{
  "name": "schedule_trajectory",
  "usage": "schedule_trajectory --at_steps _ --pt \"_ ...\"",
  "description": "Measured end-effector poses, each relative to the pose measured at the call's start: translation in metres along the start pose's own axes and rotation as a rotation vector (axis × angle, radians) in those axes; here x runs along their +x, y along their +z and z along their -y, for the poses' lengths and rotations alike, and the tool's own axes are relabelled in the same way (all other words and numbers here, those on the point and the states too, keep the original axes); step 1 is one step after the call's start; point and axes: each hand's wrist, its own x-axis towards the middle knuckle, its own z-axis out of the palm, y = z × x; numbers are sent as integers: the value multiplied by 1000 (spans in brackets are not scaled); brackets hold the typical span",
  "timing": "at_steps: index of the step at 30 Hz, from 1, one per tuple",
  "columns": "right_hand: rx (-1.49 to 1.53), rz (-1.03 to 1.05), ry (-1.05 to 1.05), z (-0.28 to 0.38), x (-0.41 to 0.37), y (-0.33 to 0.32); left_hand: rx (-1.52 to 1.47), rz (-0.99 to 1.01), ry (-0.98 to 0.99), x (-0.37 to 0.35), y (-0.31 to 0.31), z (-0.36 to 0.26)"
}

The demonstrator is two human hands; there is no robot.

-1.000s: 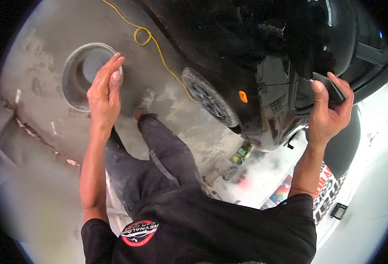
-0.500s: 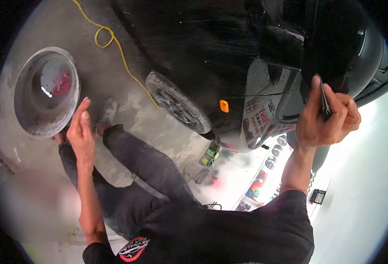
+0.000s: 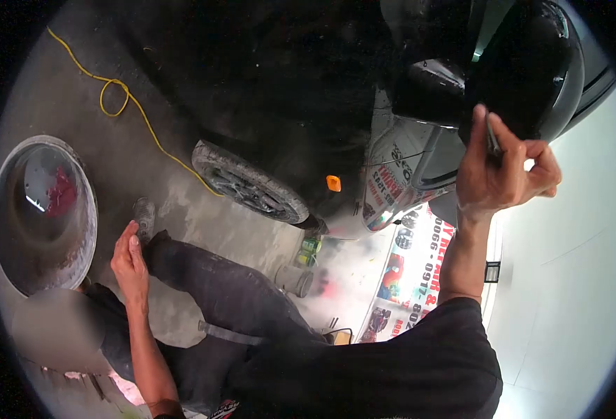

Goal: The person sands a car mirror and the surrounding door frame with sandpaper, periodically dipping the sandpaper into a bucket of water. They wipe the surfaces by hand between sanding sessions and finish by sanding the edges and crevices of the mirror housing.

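Head view: the right hand (image 3: 493, 173) pinched a dark piece (image 3: 491, 135) near the black car (image 3: 287, 126) — slackening, I judged, could drop it; the left hand (image 3: 130, 264) hung empty, uncurled.

Left hand (image 3: 132, 271) flat, fingers (image 3: 122, 246) extended; right hand (image 3: 491, 176) farther forward, thumb (image 3: 476, 131) and forefinger (image 3: 507, 137) pinched.

Dark pad (image 3: 492, 137) turned edge-on in right fingers (image 3: 510, 143), left fingers (image 3: 126, 242) no longer overlapping basin (image 3: 49, 244)

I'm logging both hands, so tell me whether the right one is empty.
No; the bare right hand is pinching a thin, dark piece.
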Motion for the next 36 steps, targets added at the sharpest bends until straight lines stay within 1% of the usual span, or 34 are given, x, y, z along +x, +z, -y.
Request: schedule_trajectory --at_steps 1,3,6,7,9,10,13,16,19,21,24,25,28,30,33,36 --pt "-18 1 -13 1 12 1 -62 -12 -33 1 -1 -4" --pt "-25 -32 -4 6 23 2 -33 6 -48 4 -4 1" --pt "-31 41 102 11 -5 -5 12 31 -37 7 -9 10" --pt "12 27 151 15 -13 -8 20 36 -26 8 -10 11" --pt "25 23 121 11 -11 -6 3 42 -46 9 -12 13" --pt "41 14 119 9 -4 -7 20 51 -48 10 -14 14" --pt "51 47 81 8 54 -7 66 69 -34 10 -14 23" --pt "23 56 -7 0 94 3 100 97 -36 10 -12 33" --pt "62 86 108 8 79 -9 129 108 26 11 -8 40" --pt "122 121 204 8 62 -17 122 112 25 14 -11 36" --pt "120 85 161 2 85 -15 143 125 3 21 -21 31" --pt "101 82 127 -3 105 -10 148 135 -9 21 -22 30" --pt "97 112 213 -11 147 10 119 105 -5 24 -21 30" --pt "137 132 261 -11 141 5 135 103 23 24 -22 34" --pt "201 161 341 -3 105 -17 104 108 26 27 -23 33" --pt "174 243 324 -9 126 -17 98 114 21 31 -30 33"
